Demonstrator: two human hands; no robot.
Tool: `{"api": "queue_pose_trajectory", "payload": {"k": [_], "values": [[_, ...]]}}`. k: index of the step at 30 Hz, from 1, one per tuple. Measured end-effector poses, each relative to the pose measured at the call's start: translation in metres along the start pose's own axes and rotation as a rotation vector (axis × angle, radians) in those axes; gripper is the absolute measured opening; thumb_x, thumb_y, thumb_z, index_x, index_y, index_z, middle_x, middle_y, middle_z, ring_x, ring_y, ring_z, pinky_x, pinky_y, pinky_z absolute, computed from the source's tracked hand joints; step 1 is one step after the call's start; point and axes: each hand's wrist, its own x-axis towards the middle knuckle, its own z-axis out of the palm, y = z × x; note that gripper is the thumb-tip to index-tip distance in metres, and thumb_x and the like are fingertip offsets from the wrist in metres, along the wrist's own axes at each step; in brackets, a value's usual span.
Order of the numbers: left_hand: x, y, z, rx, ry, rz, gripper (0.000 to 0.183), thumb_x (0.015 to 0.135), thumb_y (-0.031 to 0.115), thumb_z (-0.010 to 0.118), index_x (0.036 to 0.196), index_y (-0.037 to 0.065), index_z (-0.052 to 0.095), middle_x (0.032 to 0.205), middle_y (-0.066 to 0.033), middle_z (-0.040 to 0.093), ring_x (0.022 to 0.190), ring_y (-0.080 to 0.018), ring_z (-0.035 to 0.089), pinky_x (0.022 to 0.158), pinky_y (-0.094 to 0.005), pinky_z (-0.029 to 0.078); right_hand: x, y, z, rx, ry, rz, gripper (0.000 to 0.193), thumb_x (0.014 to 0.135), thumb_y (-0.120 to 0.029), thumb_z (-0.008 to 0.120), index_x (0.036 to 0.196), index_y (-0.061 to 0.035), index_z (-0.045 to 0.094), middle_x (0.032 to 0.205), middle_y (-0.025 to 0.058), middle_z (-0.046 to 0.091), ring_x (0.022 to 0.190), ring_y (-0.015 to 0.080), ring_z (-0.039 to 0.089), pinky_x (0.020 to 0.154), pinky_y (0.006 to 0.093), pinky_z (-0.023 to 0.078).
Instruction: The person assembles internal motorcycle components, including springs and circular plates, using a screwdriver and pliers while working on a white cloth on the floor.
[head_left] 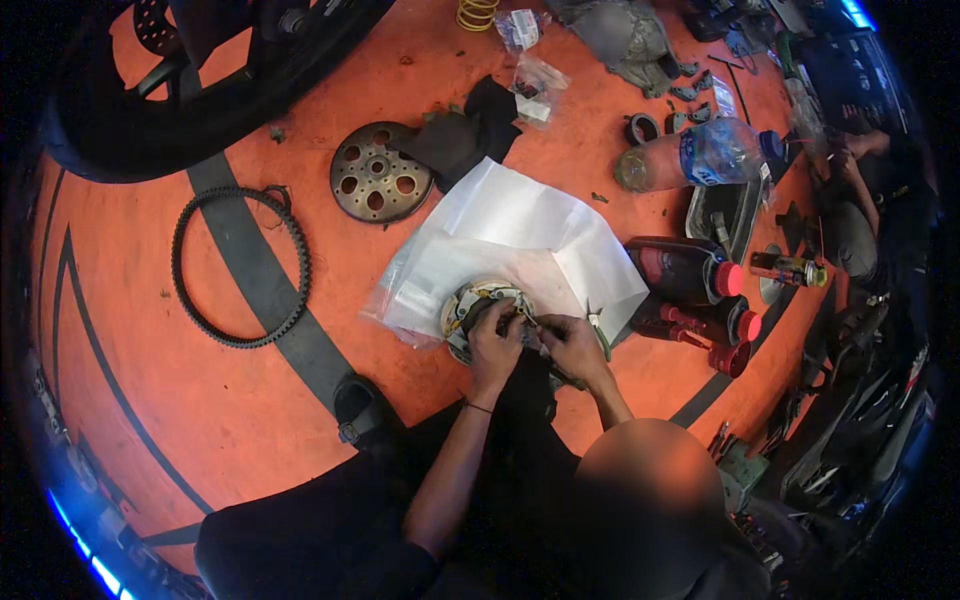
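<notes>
Fiddly handwork on the round metal part (462,310), lying at the white sheet's (510,215) six o'clock edge, seems in hand: the left hand (497,335) bends over it, the right hand (575,345) meets its three o'clock side, and the next move likely calls for steadiness. Fingers hide the part's middle, so I cannot tell what either grip clamps; the ten o'clock wheel (175,150) is cut off.
</notes>
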Motion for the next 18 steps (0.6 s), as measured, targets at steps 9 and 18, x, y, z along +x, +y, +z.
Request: {"api": "queue_pose_trajectory", "payload": {"k": [9,18], "values": [[0.01,0.012,-0.003,0.042,-0.064,-0.016,0.027,0.082,0.003,0.074,0.108,0.0,0.064,0.098,-0.0171,0.072,0.091,-0.0305,0.072,0.08,-0.0383,0.056,0.01,0.009,0.01,-0.009,0.027,0.019,0.026,0.089,-0.009,0.062,0.109,0.0031,0.071,0.092,0.0239,0.072,0.082,0.0255,0.072,0.079,0.0365,0.054],[0.015,0.024,-0.009,0.235,-0.125,0.137,0.038,0.08,0.006,0.076,0.115,0.002,0.062,0.104,-0.0169,0.066,0.099,-0.0338,0.063,0.088,-0.0437,0.049,0.017,0.016,0.01,0.328,-0.037,0.123,0.019,0.095,-0.008,0.058,0.103,0.0057,0.067,0.076,0.0081,0.067,0.064,0.0124,0.058,0.061,0.0294,0.047]]}}
